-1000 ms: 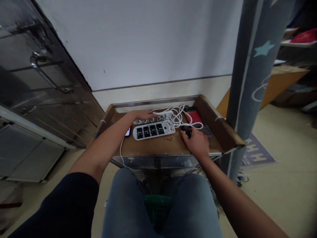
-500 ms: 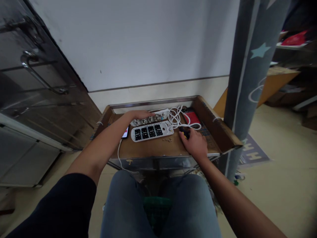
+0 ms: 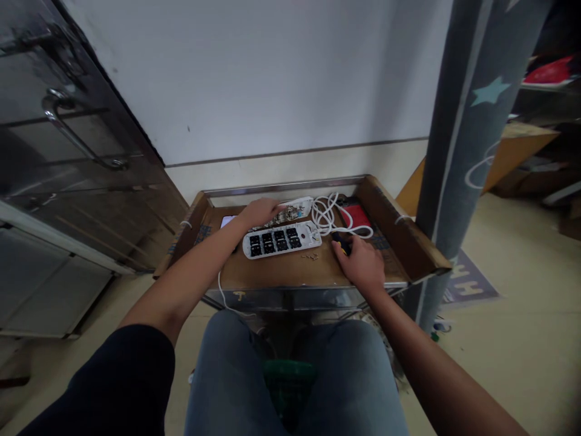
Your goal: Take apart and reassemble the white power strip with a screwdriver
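Right hand (image 3: 361, 264) clamped around a dark screwdriver handle (image 3: 342, 244), tip hidden, with tiny screws (image 3: 310, 256) left just beside the grip, within easy reach. Left hand (image 3: 259, 212) open, resting on an exposed white power strip section (image 3: 295, 212), apparently for steadying, near the black-socketed strip half (image 3: 281, 240). Beyond the grip, a white cable coil (image 3: 327, 215) and red case (image 3: 356, 215), set aside.

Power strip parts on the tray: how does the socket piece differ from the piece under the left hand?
The socket piece shows black socket openings; the far piece shows bare metal contacts. The left hand rests on the far piece, not the socket piece. Both are white and lie side by side on the tray.
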Action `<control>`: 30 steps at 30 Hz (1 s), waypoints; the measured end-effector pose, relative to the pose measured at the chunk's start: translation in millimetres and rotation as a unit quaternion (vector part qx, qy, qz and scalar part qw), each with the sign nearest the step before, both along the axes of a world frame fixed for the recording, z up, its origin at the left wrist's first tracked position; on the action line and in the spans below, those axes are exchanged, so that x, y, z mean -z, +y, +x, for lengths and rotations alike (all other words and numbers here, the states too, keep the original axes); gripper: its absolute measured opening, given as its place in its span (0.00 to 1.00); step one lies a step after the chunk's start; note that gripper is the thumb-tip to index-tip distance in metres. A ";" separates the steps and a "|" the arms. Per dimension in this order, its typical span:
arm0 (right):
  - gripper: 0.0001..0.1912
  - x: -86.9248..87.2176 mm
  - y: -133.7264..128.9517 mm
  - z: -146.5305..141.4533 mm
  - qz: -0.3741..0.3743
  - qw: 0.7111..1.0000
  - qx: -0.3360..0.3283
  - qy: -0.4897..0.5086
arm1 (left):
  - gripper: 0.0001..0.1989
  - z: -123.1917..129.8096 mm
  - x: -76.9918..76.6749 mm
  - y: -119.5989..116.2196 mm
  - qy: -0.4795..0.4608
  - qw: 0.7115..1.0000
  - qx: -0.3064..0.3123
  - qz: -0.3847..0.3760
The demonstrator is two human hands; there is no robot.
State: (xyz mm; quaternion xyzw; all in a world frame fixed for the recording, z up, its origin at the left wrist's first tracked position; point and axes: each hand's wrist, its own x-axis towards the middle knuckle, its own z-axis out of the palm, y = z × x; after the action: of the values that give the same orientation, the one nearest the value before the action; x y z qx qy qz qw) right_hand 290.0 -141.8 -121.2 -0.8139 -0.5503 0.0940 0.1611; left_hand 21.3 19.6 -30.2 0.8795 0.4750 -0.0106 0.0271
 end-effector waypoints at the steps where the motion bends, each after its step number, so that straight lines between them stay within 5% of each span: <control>1: 0.32 -0.2 0.0 0.1 -0.001 1.000 0.000 0.000 | 0.32 0.2 1.8 -3.1 0.004 1.000 -0.005 0.011; 30: 0.33 -1.6 -1.0 -0.5 -0.006 1.000 -0.003 0.010 | 0.24 -3.3 2.4 6.6 0.039 0.999 0.029 -0.011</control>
State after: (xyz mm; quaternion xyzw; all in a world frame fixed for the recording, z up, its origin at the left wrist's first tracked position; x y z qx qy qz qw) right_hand 289.5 -142.8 -119.6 -0.8124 -0.5502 0.1057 0.1619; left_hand 18.0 26.3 -32.6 0.8915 0.4497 -0.0512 0.0183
